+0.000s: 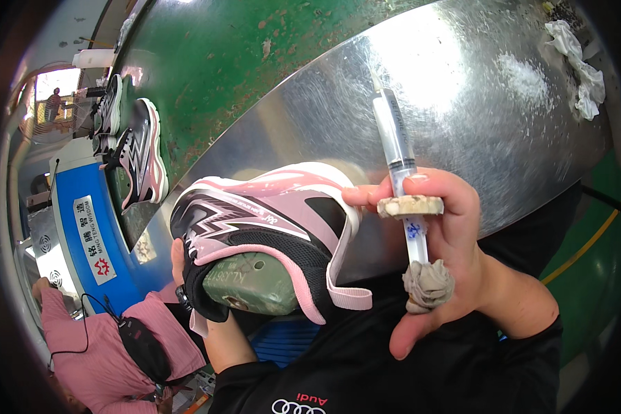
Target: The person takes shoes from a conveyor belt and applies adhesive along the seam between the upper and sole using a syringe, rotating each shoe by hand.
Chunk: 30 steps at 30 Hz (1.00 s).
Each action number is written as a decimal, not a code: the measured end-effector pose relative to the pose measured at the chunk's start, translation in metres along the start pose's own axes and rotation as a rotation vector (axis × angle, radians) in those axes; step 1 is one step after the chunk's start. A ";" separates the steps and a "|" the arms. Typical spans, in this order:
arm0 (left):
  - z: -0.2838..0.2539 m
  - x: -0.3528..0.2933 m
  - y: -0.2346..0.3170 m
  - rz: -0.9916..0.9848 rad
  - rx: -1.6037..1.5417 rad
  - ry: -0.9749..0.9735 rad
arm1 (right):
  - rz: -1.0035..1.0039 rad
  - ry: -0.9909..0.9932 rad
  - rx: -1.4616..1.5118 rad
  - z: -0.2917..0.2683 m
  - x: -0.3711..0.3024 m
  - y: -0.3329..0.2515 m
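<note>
Head view, me standing by. Landmark = the pink-and-black shoe (276, 217), held up in front of the wearer's chest, above the near edge of the metal table (310, 131).

Containers first. The shoe has a green last (252, 283) filling its opening, small hole in the last's top face, some marking on it. Just right of the shoe: a clear syringe (395, 134), needle end pointing away from the wearer, dark seal inside the barrel; whether there's liquid in it, can't tell. Pale collar (410, 206) around it at the finger grip, grey wad (428, 283) on the plunger end.

Hands. Right hand (455, 241), right of the shoe: fingers hooked round the syringe by the collar, thumb extended below the wad, a fingertip at the shoe's heel. Left hand (177, 261), mostly hidden behind the shoe: fingers gripping it from its left side, exact finger layout not visible.

Shoe looks: tilted on its side, pale pink and white sole turned away from the wearer, black mesh, jagged stripes on the side, pink collar lining, pink pull loop hanging at the heel.

Around the shoe: two similar shoes (142, 155) beyond it to the left; blue panel (110, 228) left; co-worker in pink (103, 352) lower left; crumpled white tissue (578, 65) far right, past a white residue patch (524, 79).
</note>
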<state>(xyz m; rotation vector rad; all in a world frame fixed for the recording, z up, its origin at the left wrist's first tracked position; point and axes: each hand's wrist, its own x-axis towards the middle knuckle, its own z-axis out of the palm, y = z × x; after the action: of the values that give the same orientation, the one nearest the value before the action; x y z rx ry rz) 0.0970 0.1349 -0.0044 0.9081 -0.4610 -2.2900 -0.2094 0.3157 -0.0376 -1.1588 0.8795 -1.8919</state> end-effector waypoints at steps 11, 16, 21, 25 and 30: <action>-0.016 0.007 0.008 0.053 0.140 -0.024 | 0.162 -0.124 -0.066 -0.005 0.008 -0.004; -0.014 0.007 0.013 0.125 0.366 -0.270 | 0.174 0.035 0.078 -0.017 0.005 -0.010; 0.002 -0.025 -0.002 0.162 0.506 -0.006 | 0.003 0.215 -0.254 -0.056 -0.004 -0.032; 0.035 -0.060 -0.053 0.003 0.443 0.080 | -0.063 0.176 -0.806 -0.082 -0.003 -0.058; 0.080 -0.045 -0.092 -0.056 0.241 -0.101 | -0.029 0.121 -1.060 -0.078 0.003 -0.065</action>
<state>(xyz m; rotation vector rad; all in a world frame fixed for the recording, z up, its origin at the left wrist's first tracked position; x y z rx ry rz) 0.0272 0.2405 0.0256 0.9326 -0.7782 -2.3744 -0.2967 0.3582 -0.0098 -1.6264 2.0655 -1.4913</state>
